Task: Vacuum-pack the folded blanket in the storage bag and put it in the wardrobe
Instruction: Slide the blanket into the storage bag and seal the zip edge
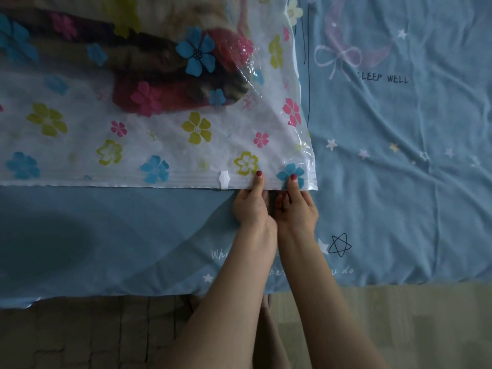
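Head view: blanket (pixel 159 75) inside storage bag (pixel 80 145).

A bed (pixel 399 182) covered by a rumpled light-blue sheet (pixel 386 123), printed with stars, a moon and the words "SLEEP WELL", carries a clear flower-printed storage bag (pixel 159 145) lying flat on it. The bag's zip edge faces the near side of the bed, above the floor (pixel 80 336)

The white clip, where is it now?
In the head view the clip sits on the bag's near edge, just left of the left hand.
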